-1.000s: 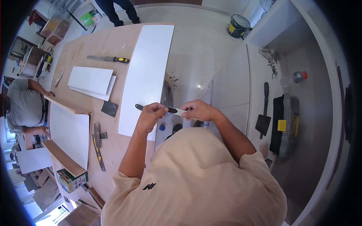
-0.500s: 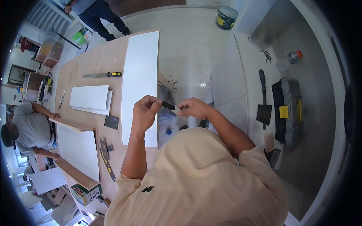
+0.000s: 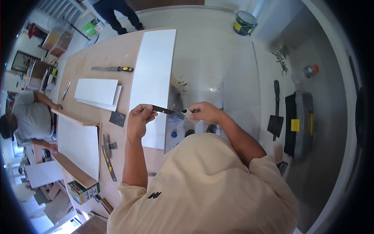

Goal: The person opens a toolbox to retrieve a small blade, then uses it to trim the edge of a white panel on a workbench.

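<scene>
My left hand (image 3: 139,117) pinches one end of a thin black strip (image 3: 163,110) that has a small light spot on it. The strip points right, above the edge of a long white board (image 3: 152,74). My right hand (image 3: 206,113) is closed on a small pale piece (image 3: 187,113) with a dark tip, a short gap away from the strip. Left of the long board, two smaller white panels (image 3: 97,91) lie stacked on the wooden table (image 3: 113,50), near a dark flat plate (image 3: 117,119) and a yellow-and-black-handled saw (image 3: 113,69).
At the left, a person (image 3: 33,113) holds a white panel with wooden sides (image 3: 78,144). Another person (image 3: 117,13) stands beyond the table. A lidded bucket (image 3: 245,22), a long-handled scraper (image 3: 276,113) and a toolbox (image 3: 299,124) are on the floor.
My hands have moved apart, and the black strip is now clear of my right hand. The view has shifted slightly, moving the bucket and toolbox rightward in the picture.
</scene>
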The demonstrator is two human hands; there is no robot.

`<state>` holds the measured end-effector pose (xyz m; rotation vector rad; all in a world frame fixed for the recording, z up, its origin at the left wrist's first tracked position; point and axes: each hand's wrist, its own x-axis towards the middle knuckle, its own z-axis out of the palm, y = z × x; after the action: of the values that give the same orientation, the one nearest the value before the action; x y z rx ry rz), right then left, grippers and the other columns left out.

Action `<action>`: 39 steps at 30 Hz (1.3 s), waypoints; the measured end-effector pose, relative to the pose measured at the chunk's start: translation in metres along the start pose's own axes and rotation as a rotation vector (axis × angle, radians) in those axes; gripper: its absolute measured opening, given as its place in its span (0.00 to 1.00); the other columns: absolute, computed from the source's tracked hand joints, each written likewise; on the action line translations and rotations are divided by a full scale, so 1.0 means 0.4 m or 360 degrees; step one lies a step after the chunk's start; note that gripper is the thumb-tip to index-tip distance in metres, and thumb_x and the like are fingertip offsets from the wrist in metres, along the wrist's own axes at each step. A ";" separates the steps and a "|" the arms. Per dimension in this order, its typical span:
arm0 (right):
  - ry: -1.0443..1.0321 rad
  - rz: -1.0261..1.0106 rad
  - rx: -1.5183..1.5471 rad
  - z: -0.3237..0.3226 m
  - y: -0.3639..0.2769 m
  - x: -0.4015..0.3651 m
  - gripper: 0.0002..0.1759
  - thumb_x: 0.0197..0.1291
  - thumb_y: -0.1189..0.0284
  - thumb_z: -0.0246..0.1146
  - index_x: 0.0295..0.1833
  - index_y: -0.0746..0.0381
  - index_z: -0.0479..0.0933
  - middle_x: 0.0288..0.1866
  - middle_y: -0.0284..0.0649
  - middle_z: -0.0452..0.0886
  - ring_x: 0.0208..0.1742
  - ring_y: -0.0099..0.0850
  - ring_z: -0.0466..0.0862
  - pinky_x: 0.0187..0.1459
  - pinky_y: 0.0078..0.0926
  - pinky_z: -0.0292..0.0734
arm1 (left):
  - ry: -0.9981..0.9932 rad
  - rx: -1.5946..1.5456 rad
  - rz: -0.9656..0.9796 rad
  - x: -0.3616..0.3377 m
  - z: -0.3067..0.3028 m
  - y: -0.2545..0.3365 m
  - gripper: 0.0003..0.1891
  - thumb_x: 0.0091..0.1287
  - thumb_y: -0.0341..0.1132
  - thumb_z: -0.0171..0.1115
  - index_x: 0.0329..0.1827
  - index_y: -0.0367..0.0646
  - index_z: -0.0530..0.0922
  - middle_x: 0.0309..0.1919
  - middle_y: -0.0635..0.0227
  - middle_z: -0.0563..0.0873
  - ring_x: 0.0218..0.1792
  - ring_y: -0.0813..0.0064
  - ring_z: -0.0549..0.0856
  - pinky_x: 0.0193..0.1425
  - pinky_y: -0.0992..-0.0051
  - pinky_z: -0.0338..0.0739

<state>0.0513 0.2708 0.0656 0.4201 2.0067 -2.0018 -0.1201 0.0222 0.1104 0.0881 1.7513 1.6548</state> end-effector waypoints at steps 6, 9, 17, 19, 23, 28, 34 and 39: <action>-0.0087 0.0060 0.0028 0.014 0.040 0.032 0.14 0.63 0.68 0.73 0.47 0.67 0.84 0.35 0.30 0.82 0.36 0.18 0.76 0.39 0.21 0.71 | 0.0285 -0.0109 -0.0508 -0.007 -0.188 -0.231 0.08 0.77 0.34 0.59 0.47 0.39 0.81 0.36 0.66 0.89 0.35 0.79 0.87 0.39 0.77 0.82; -0.0079 0.0085 0.0015 0.026 0.042 0.042 0.12 0.63 0.69 0.72 0.43 0.67 0.83 0.30 0.26 0.77 0.32 0.17 0.70 0.34 0.21 0.66 | 0.0358 -0.0109 -0.0558 -0.017 -0.209 -0.290 0.11 0.75 0.36 0.61 0.49 0.36 0.82 0.36 0.64 0.90 0.33 0.80 0.87 0.37 0.77 0.81; -0.0130 0.0176 -0.0200 0.018 0.027 0.051 0.16 0.65 0.70 0.72 0.52 0.69 0.82 0.38 0.32 0.83 0.39 0.18 0.78 0.40 0.21 0.74 | 0.0490 0.1773 0.0520 0.004 -0.173 -0.237 0.19 0.67 0.28 0.65 0.61 0.51 0.83 0.50 0.59 0.86 0.49 0.52 0.85 0.51 0.61 0.82; -0.0132 0.0147 -0.0224 0.017 0.021 0.044 0.17 0.66 0.70 0.71 0.54 0.70 0.82 0.39 0.32 0.84 0.40 0.19 0.79 0.41 0.21 0.75 | 0.0121 0.1982 0.0770 0.047 -0.167 -0.219 0.24 0.62 0.25 0.66 0.64 0.52 0.82 0.61 0.58 0.78 0.61 0.54 0.80 0.59 0.60 0.79; -0.0127 0.0109 -0.0046 0.013 -0.013 0.020 0.18 0.69 0.68 0.68 0.58 0.69 0.82 0.40 0.34 0.85 0.41 0.20 0.82 0.41 0.22 0.76 | -0.0067 0.2077 0.0851 0.136 -0.206 -0.212 0.15 0.60 0.27 0.69 0.51 0.48 0.88 0.54 0.60 0.84 0.56 0.53 0.82 0.58 0.58 0.79; -0.0065 0.0113 0.0110 0.006 -0.041 -0.025 0.18 0.72 0.65 0.66 0.59 0.67 0.82 0.40 0.34 0.85 0.37 0.21 0.82 0.41 0.21 0.76 | -0.0417 0.1358 0.0731 0.055 -0.050 -0.090 0.17 0.64 0.24 0.69 0.57 0.39 0.83 0.51 0.58 0.86 0.50 0.60 0.86 0.53 0.66 0.82; 0.0000 0.0063 0.0134 -0.014 -0.041 -0.050 0.19 0.73 0.64 0.65 0.59 0.68 0.82 0.40 0.35 0.85 0.35 0.22 0.82 0.40 0.21 0.77 | -0.0676 0.1188 0.0881 0.004 0.094 -0.027 0.19 0.66 0.28 0.70 0.60 0.40 0.82 0.52 0.58 0.85 0.46 0.59 0.85 0.50 0.67 0.81; 0.0086 0.0061 0.0180 -0.018 -0.031 -0.071 0.20 0.73 0.64 0.65 0.59 0.68 0.83 0.39 0.35 0.85 0.35 0.23 0.82 0.40 0.22 0.79 | -0.0727 0.1208 0.0905 0.000 0.126 -0.015 0.20 0.65 0.26 0.71 0.60 0.41 0.82 0.52 0.61 0.84 0.44 0.66 0.83 0.50 0.70 0.80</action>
<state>0.0725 0.2775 0.0882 0.5384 1.9071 -2.1088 -0.0911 0.0637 0.1089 1.3012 1.9713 1.0722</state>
